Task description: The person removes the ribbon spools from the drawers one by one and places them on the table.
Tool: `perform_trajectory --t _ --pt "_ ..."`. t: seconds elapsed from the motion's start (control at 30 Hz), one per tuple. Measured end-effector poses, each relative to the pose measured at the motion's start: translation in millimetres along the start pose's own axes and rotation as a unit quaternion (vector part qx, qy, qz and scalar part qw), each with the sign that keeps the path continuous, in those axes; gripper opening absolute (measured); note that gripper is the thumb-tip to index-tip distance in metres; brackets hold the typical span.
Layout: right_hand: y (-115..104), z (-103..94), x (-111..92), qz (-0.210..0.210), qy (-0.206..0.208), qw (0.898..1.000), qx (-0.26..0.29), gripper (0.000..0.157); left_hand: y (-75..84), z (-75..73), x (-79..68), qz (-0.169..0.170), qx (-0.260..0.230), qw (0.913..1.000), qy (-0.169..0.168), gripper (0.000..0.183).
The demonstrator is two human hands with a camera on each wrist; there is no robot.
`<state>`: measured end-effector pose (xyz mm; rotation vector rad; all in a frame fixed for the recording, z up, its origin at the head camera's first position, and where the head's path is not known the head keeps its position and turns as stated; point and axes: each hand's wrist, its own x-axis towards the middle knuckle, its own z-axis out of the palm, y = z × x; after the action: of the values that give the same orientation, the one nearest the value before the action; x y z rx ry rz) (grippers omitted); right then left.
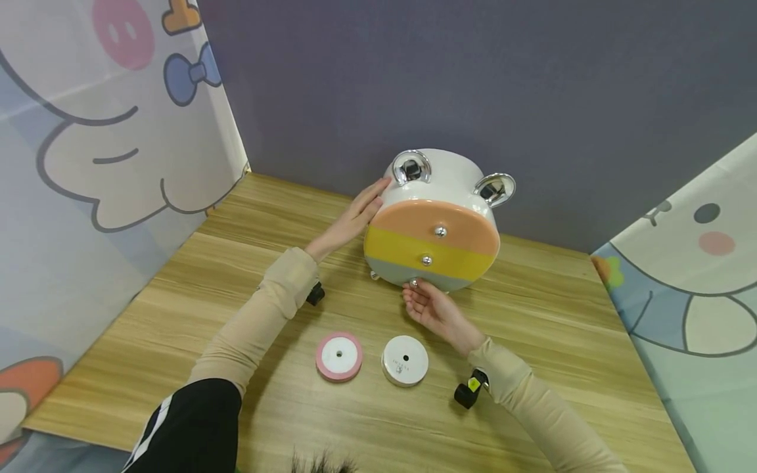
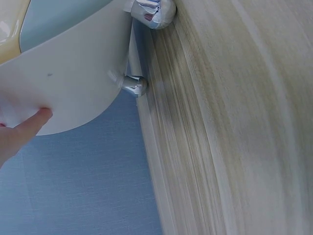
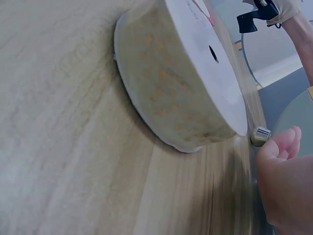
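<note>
A small rounded white drawer cabinet with silver ears stands towards the back of the table. Its front has an orange, a yellow and a grey-blue drawer, each with a silver knob. My left hand lies against the cabinet's left side with its fingers extended; in the left wrist view a fingertip touches the white wall. At the bottom drawer, my right hand pinches the lowest knob between thumb and fingers. The right wrist view shows the curled fingers, but the knob is hidden there.
Two ribbon spools lie on the wooden table in front of the cabinet: a pink one and a white-faced one close to my right forearm. A grey-blue wall rises behind. Cartoon-printed cloths hang at both sides.
</note>
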<state>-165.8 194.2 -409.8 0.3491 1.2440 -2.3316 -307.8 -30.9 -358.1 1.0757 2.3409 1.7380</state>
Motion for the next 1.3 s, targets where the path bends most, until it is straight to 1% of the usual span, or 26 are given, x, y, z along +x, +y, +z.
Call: perform_trajectory --t 0.1,0.17,0.37,0.43,0.53,0.73,1.07,1.3 --pt "1 -0.1 -1 -0.002 0.004 1.000 -0.002 0.036 1.5 0.2 0.2 -0.001 -0.001 1.0000 -0.004 0.052" --pt "2 0.1 -2 0.000 0.006 1.000 0.000 0.036 5.3 -0.2 -0.5 -0.003 -0.002 1.0000 -0.008 0.053" --pt "7 1.5 -7 0.007 0.017 1.000 -0.004 0.033 33.1 -4.2 -10.6 -0.003 0.000 0.9998 -0.021 0.054" --pt "8 1.4 -8 0.008 0.019 1.000 -0.008 0.032 37.8 -4.7 -12.7 -0.001 -0.001 0.9998 -0.020 0.054" --pt "10 1.4 -11 0.009 0.020 1.000 -0.010 0.031 39.9 -4.9 -14.2 0.001 -0.005 0.9998 -0.019 0.055" --pt "14 3.2 -16 0.016 0.016 0.999 -0.024 0.031 39.0 -5.2 -13.8 -0.004 -0.010 0.9998 -0.015 0.054" --pt "18 4.6 -24 0.017 0.005 1.000 -0.025 0.032 40.6 -5.1 -13.5 -0.010 -0.004 0.9998 -0.015 0.054" --pt "22 3.1 -26 0.018 0.002 0.999 -0.030 0.032 40.6 -5.1 -13.5 -0.009 -0.003 0.9998 -0.016 0.054"
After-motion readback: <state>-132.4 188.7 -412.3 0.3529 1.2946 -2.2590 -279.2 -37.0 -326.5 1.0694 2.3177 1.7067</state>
